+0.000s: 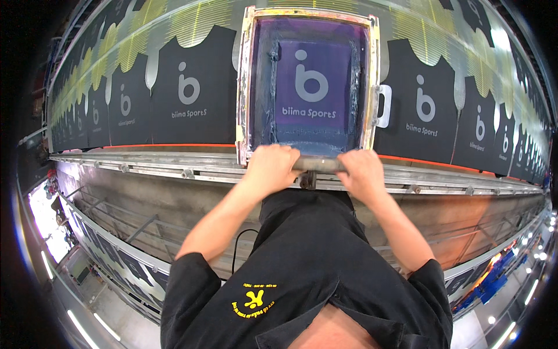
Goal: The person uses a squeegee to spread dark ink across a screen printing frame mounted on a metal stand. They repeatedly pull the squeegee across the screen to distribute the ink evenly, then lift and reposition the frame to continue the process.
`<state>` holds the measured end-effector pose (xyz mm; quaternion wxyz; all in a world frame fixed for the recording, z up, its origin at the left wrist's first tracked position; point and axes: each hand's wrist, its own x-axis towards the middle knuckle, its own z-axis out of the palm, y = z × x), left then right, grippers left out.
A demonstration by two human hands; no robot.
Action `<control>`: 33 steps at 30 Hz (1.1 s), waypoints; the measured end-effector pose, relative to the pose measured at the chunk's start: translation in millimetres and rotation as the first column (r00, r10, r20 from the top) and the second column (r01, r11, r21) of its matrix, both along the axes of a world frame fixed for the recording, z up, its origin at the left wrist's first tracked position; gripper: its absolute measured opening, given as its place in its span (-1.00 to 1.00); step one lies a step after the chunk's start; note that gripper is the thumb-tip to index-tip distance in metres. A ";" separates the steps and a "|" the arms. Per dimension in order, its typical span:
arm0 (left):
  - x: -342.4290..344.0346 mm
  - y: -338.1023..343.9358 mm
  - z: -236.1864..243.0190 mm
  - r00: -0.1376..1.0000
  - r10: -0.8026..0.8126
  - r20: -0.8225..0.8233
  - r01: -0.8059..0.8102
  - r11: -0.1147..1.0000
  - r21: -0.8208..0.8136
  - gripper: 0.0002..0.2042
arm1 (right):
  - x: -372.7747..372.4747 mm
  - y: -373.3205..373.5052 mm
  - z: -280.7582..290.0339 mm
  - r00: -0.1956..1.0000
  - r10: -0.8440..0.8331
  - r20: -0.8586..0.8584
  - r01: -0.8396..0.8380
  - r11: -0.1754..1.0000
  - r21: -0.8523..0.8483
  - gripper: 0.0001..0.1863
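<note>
A bar is held in left hand and right hand; beyond the fingers, shirt pieces beside the frame are already printed.

A long table carries dark panels and a screen.

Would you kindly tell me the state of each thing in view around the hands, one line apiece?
Left hand: closed on the left end of the grey bar.
Right hand: closed on the bar's right end.
Grey bar: gripped at both ends.
Screen frame: smudged; whether raised or resting, cannot tell.
Purple mesh: stretched, with dark smears near its borders.
Dark fabric panels: spread out, printed with pale logos.
White handle: not held.
</note>
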<state>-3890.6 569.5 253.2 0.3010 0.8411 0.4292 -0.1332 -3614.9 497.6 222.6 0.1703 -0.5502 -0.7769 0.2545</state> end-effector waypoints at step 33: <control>49.3 301.6 -16.8 0.999 -0.021 -0.044 0.030 0.976 0.214 -0.50 | 25.7 287.5 -14.9 0.960 -0.199 0.199 0.186 0.979 0.083 -0.42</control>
